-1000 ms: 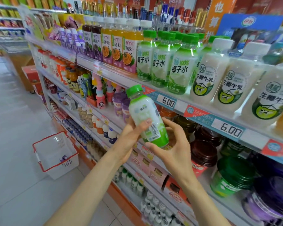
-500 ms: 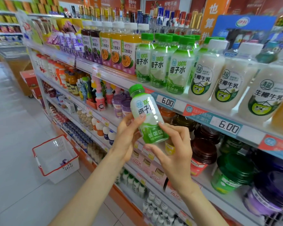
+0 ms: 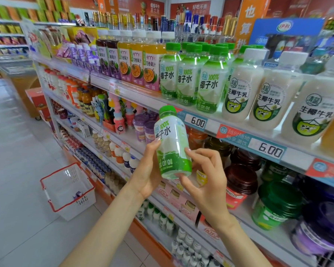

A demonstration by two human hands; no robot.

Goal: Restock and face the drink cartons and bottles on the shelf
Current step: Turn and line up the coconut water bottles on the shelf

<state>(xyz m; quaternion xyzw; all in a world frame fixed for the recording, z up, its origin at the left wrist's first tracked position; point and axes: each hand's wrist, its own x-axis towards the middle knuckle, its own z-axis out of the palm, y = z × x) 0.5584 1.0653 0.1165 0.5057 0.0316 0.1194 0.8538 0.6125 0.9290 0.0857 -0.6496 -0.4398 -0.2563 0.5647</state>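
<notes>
A green-capped coconut water bottle (image 3: 172, 143) is held upright in front of the shelf, its front label facing me. My left hand (image 3: 147, 172) grips its lower left side, and my right hand (image 3: 206, 180) pinches its lower right side with the fingertips. On the upper shelf (image 3: 229, 130) just above stands a row of matching coconut water bottles (image 3: 189, 81), labels forward. White coconut milk bottles (image 3: 268, 95) stand to their right, juice bottles (image 3: 137, 64) to their left.
A white basket with a red rim (image 3: 68, 191) sits on the floor at lower left. Lower shelves hold jars (image 3: 241, 180), tubs and small bottles. Price tags reading 6.00 (image 3: 198, 123) line the shelf edge. The tiled aisle stretches away to the left.
The bottle has been turned in my hands from its barcode side to its front label. Both hands keep hold of it at about the same height.
</notes>
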